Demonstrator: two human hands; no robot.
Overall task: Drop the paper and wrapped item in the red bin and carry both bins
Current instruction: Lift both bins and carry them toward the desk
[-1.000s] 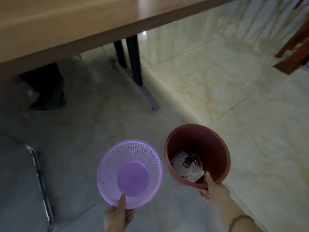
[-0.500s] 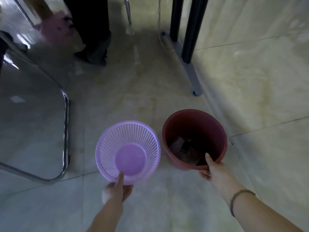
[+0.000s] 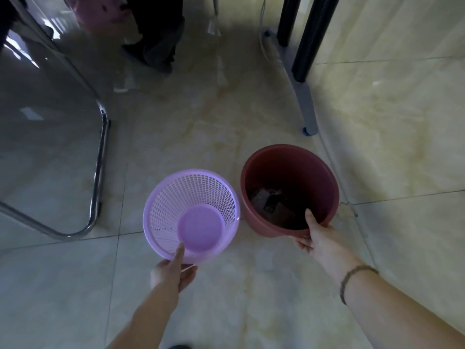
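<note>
Both bins now hang lower and further out over the floor than a second ago, the tabletop gone from view and only the table legs and a chair frame ahead. Left hand has its fingers clamped on the purple bin rim, thumb inside; right hand grips the red bin rim the same way. Paper and wrapped item lie dark in the red bin's bottom, so the drop looks done and the carry is under way.
</note>
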